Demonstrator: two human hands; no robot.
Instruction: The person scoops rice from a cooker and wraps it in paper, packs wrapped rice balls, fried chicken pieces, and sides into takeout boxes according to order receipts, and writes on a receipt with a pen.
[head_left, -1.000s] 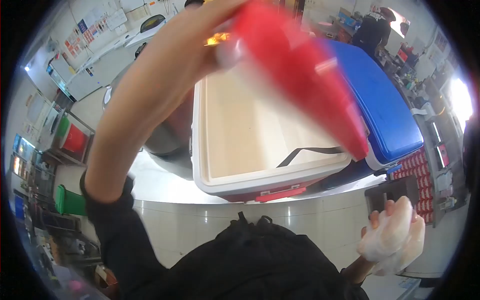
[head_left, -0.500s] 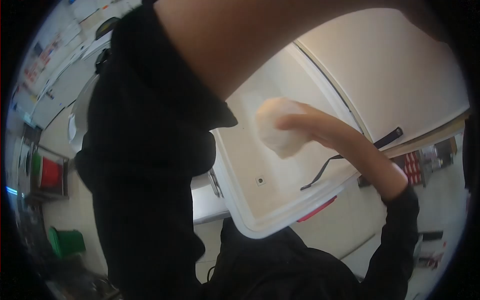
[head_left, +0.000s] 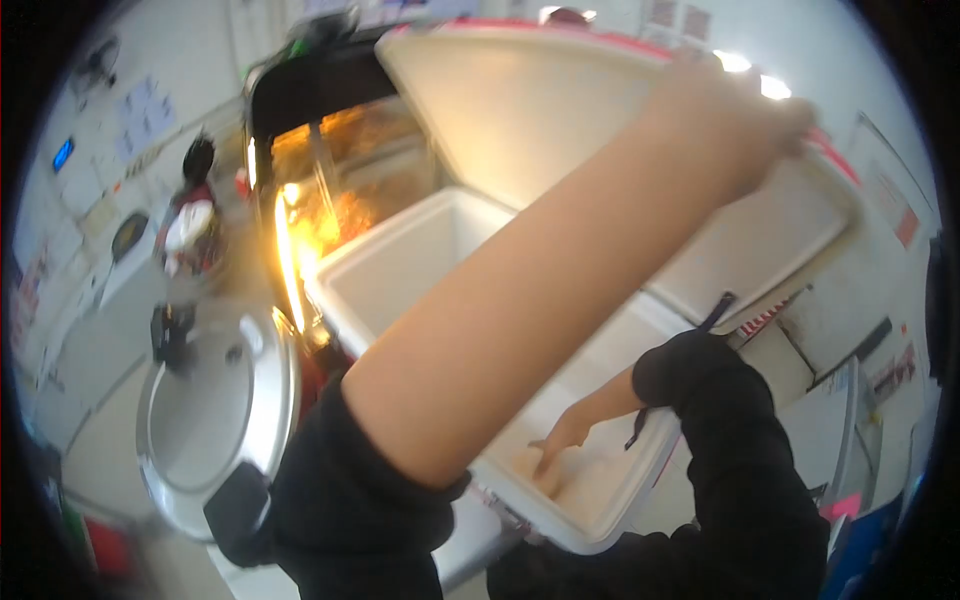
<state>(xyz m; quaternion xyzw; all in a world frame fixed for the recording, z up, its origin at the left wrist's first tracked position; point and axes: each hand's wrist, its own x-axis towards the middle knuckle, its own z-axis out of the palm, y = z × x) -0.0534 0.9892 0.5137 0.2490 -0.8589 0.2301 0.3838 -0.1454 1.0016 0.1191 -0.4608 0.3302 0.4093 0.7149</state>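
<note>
A large white cooler box (head_left: 395, 285) stands in front of me with its lid (head_left: 520, 110) raised. My left arm crosses the view, and my left hand (head_left: 735, 135), blurred, is at the lid's far upper edge, fingers bent over it. Down inside the near end of the box is my right hand (head_left: 562, 440), its fingers pointing at the floor of the box. Under them shows a blurred pale wad, probably a cloth (head_left: 545, 480); its outline melts into the white wall. A dark strap (head_left: 718, 312) hangs between lid and box.
A lit display warmer (head_left: 340, 200) with orange glow stands behind the box on the left. A round silver lid or pot (head_left: 200, 430) is at the left, close to my left sleeve. A grey cabinet (head_left: 830, 430) is at the right.
My view has lifted and swung, bringing the warmer and raised lid into sight. My right hand has gone from above the box, holding a pale wad, down to its near end.
</note>
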